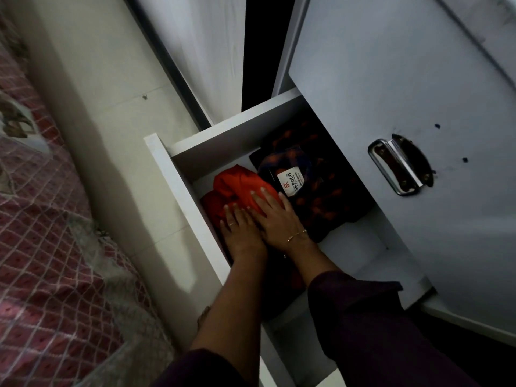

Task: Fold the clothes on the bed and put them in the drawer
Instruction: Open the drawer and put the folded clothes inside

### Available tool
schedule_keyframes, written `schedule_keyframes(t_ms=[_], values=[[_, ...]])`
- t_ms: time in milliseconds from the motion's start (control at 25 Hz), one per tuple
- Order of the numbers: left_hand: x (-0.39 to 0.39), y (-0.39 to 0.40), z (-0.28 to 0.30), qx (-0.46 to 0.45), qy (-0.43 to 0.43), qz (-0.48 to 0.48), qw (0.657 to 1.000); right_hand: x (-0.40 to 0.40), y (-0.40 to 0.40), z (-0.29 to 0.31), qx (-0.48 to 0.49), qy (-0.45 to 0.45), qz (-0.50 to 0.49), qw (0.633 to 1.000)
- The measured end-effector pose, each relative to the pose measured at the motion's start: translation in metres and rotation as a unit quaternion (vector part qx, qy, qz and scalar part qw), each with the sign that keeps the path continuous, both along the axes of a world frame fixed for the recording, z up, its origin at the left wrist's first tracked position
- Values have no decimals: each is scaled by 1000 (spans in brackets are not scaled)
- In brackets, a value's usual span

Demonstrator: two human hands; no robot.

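1. Bed: fills the left edge of the frame under a pink checked cover. No loose clothes visible on the slice in view; the rest is out of frame, so I can't tell how much of the task is left.
2. Wardrobe door: upper right, swung open, chrome handle at right of centre. It hangs above the drawer's right side, probably just opened for access.
3. Drawer: pulled out, centre frame, white walls. Clothes sit toward the back; a bare white floor strip shows at lower right.
4. Dark patterned shirt: back right of the drawer, folded, with its white brand label facing up. Already stowed, touching the red one along its left edge.
5. Red garment: back left of the drawer, against the left wall, bunched and a bit domed. Looks like it is being pressed flat so the drawer can close and the stack stays tidy.
6. Right hand: centre frame, palm down, fingers straight and spread on the red garment near the seam with the dark shirt. Pressing, not gripping. Dark sleeve reaches in from the lower right.
7. Left hand: just left of the right one, partly tucked under it, also flat with fingers extended on the red fabric. Holds nothing. Forearm comes up from bottom centre.
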State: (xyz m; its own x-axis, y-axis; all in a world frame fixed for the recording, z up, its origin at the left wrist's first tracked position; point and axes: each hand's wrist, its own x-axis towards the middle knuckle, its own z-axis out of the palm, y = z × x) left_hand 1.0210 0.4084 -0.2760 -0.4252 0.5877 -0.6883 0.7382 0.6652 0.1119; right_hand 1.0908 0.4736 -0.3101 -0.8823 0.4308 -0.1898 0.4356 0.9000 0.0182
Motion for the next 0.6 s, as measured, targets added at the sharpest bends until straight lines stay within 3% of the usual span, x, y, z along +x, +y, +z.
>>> schedule_keyframes(t_ms=[160, 320, 440, 600], values=[[-3, 2, -19, -42, -1, -14, 999, -6, 11, -7, 39, -89, -82, 992], [0, 7, -29, -101, -14, 18, 995, -12, 32, 2, -6, -176, -54, 983], [-9, 14, -43, -160, 11, 15, 987, -20, 38, 6, -48, -119, -67, 989], [-17, 17, -42, -185, 86, -129, 970, -28, 41, 1, -9, -139, -48, 989]])
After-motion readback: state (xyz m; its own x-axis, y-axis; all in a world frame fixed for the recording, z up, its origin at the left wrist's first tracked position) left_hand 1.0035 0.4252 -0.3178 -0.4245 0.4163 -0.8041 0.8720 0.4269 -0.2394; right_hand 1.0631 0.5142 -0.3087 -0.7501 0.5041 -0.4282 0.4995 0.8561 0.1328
